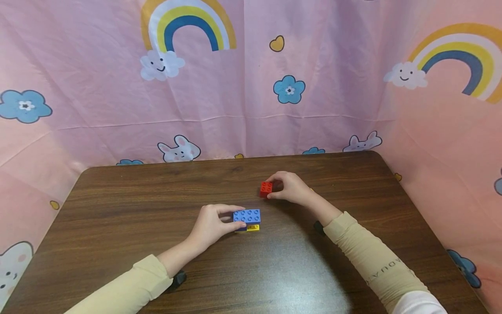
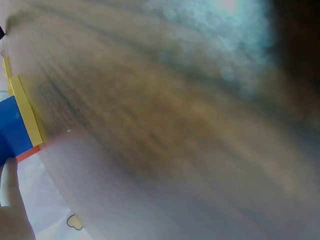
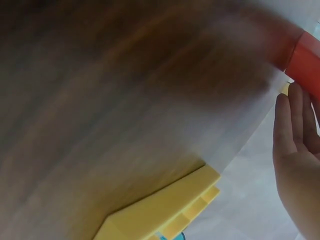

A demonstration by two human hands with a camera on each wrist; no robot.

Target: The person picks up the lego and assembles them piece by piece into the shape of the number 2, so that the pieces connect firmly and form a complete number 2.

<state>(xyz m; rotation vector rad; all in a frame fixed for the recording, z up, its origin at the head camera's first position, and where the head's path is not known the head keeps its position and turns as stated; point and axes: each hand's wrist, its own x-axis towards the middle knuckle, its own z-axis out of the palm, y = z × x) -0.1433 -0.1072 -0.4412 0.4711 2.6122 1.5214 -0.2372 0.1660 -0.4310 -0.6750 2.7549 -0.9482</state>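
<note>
Near the middle of the table, a blue building brick (image 1: 250, 215) with two rows of studs sits over a yellow piece (image 1: 254, 227), whose front studs peek out. My left hand (image 1: 209, 224) pinches the blue brick between thumb and fingers from its left side. Farther back and to the right is a small red brick (image 1: 266, 189), gripped by my right hand (image 1: 293, 187) from its right side. In the left wrist view the blue brick (image 2: 12, 127) rests above a yellow layer (image 2: 26, 112). The right wrist view has the red brick (image 3: 306, 62) at its right edge.
Both bricks stand on a dark wood-grain table (image 1: 137, 209). Behind it hangs a pink curtain (image 1: 251, 87) printed with rainbows and clouds. A dark strap piece (image 1: 178, 279) shows under the left wrist, another (image 1: 319, 227) under the right.
</note>
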